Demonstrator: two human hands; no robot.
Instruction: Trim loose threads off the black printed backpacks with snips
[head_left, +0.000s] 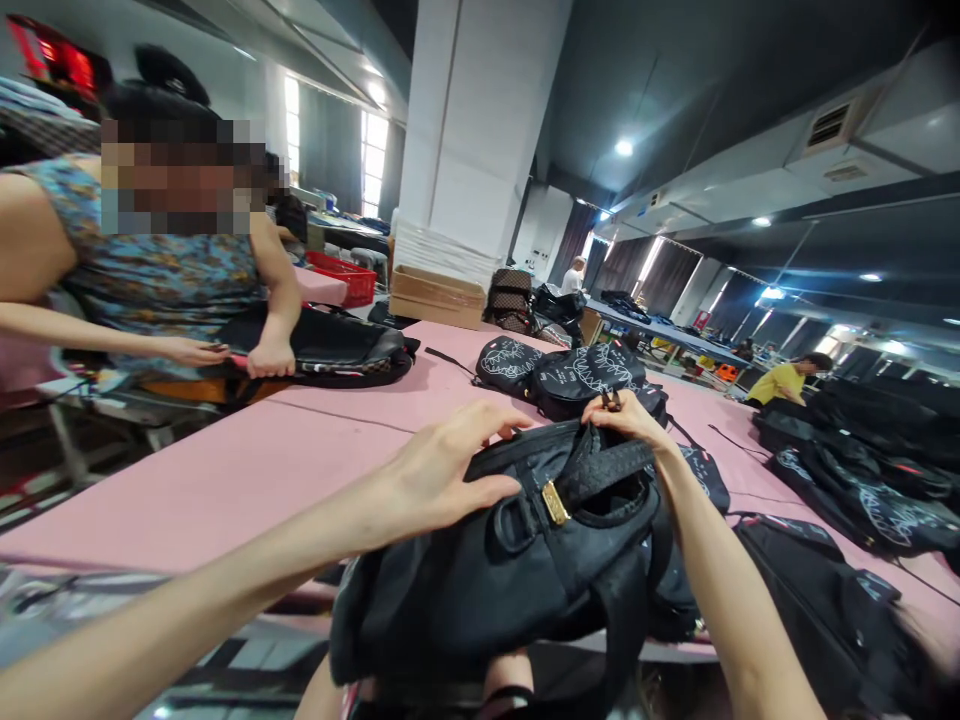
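Observation:
A black backpack is tilted in front of me at the table's near edge, its top towards the table. It has a gold metal plate beside a wide black strap, and an opening shows near the top. My right hand pinches the bag's upper edge by the strap; a small dark brown piece sticks up at its fingertips, too small to name. My left hand is open against the bag's upper left side, thumb stretched along the fabric and fingers arched over the top edge.
Black backpacks with white line prints lie on the pink table, with more bags at the right. Across the table, a person handles a black bag. A cardboard box stands before a white pillar.

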